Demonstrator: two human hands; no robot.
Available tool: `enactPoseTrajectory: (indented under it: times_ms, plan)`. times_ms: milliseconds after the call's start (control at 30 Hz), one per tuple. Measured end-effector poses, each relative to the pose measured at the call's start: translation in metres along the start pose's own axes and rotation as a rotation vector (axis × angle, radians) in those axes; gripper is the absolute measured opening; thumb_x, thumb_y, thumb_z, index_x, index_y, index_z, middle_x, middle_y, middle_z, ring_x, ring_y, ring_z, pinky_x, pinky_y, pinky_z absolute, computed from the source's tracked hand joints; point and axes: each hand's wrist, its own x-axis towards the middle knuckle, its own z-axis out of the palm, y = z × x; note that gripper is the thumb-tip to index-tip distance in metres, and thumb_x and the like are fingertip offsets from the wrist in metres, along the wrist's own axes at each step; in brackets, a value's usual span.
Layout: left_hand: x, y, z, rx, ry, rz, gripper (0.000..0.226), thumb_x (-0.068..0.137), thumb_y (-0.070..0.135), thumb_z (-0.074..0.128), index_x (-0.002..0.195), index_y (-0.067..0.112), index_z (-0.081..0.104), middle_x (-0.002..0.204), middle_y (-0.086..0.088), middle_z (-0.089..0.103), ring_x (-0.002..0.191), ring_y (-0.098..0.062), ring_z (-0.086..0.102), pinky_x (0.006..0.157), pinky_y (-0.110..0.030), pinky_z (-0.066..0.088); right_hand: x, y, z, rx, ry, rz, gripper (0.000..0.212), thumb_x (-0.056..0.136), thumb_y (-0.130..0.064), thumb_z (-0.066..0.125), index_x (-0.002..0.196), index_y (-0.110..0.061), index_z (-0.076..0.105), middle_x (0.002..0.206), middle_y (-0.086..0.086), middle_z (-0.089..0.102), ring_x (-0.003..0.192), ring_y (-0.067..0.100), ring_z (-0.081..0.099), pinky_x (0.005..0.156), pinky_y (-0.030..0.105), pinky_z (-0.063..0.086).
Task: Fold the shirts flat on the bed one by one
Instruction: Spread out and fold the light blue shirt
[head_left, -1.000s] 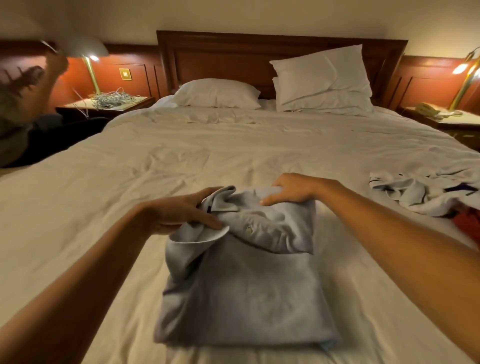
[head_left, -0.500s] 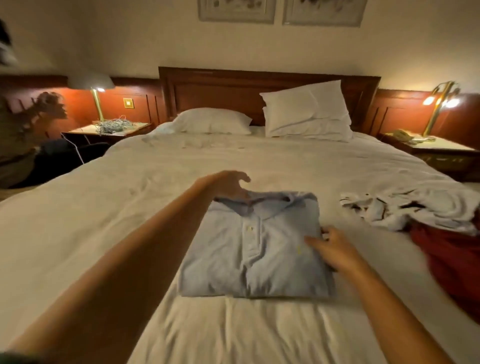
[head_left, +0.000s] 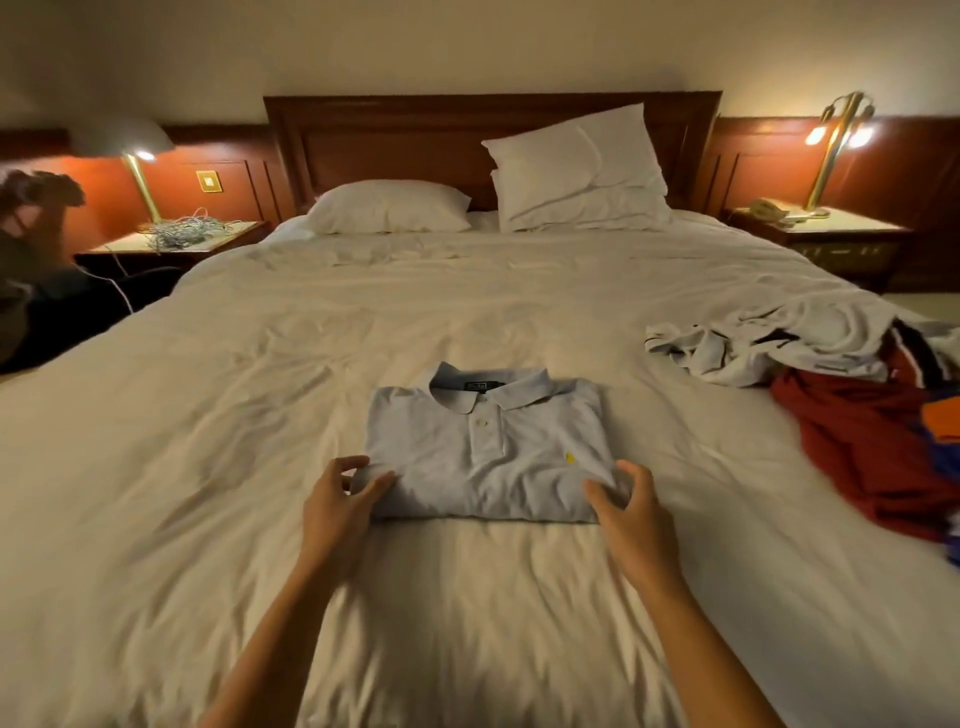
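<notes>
blue shirt folded flat on the bed, left hand and right hand apart, each pinching a near corner; crumpled heap of shirts at the right edge yet to be folded.

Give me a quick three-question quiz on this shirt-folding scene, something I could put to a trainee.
1. True or false: the light blue folded polo shirt lies with its collar toward the dark wooden headboard.
2. Where are the left hand and the right hand? A) at the shirt's near corners B) on its collar C) well away from it
3. Fill in: the unfolded heap of white and dark red clothes lies on the person's ___ side of the white bed sheet.
Key: 1 true; 2 A; 3 right.
</notes>
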Motion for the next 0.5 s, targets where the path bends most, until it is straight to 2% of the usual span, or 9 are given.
enactPoseTrajectory:
  times_ms: [67,133,233,333,433,500]
  plan:
    - [0.0,0.006,0.0,-0.091,-0.059,-0.024,0.033,0.084,0.026,0.079,0.113,0.016,0.068,0.1,-0.01,0.069,0.086,-0.02,0.067,0.068,-0.034,0.055,0.004,-0.004,0.001,0.047,-0.037,0.0,0.042,0.09,-0.033,0.07,0.128,-0.018,0.058,0.117,0.012,0.066,0.107,0.034,0.061,0.079,0.031,0.042]
    - [0.001,0.011,-0.007,-0.198,-0.09,-0.041,0.026,0.083,0.019,0.08,0.106,0.013,0.071,0.099,-0.018,0.07,0.084,-0.025,0.066,0.07,-0.04,0.055,0.01,-0.008,-0.003,0.104,-0.04,-0.026,0.029,0.087,-0.028,0.074,0.113,-0.018,0.065,0.108,0.01,0.068,0.099,0.03,0.064,0.078,0.032,0.046]
    - [0.003,0.017,-0.024,-0.248,-0.059,0.021,0.016,0.08,0.016,0.082,0.093,0.013,0.073,0.092,-0.014,0.072,0.078,-0.021,0.063,0.069,-0.037,0.049,0.017,-0.006,-0.021,0.138,0.015,-0.067,0.02,0.081,-0.03,0.081,0.094,-0.027,0.066,0.096,0.005,0.07,0.086,0.023,0.064,0.077,0.039,0.052]
    - [-0.002,0.011,-0.042,-0.057,-0.097,0.074,0.019,0.076,0.024,0.086,0.091,0.024,0.074,0.084,-0.004,0.073,0.065,-0.013,0.062,0.06,-0.029,0.048,0.01,0.018,-0.037,0.121,-0.01,-0.058,0.028,0.075,-0.032,0.086,0.09,-0.032,0.062,0.089,-0.005,0.069,0.08,0.017,0.066,0.073,0.039,0.053]
    - [-0.015,-0.005,-0.05,0.177,-0.167,0.026,0.034,0.074,0.036,0.086,0.102,0.03,0.068,0.083,-0.004,0.07,0.067,-0.018,0.063,0.059,-0.032,0.047,-0.003,0.049,-0.041,0.131,-0.153,0.028,0.034,0.074,-0.028,0.086,0.099,-0.033,0.064,0.094,-0.005,0.071,0.077,0.017,0.068,0.069,0.036,0.053]
    - [-0.022,-0.009,-0.054,0.209,-0.12,0.006,0.04,0.073,0.04,0.086,0.105,0.032,0.063,0.08,-0.001,0.07,0.068,-0.019,0.066,0.059,-0.031,0.046,-0.002,0.054,-0.044,0.142,-0.151,0.062,0.033,0.076,-0.04,0.083,0.103,-0.032,0.066,0.09,-0.008,0.069,0.066,0.01,0.06,0.061,0.029,0.045]
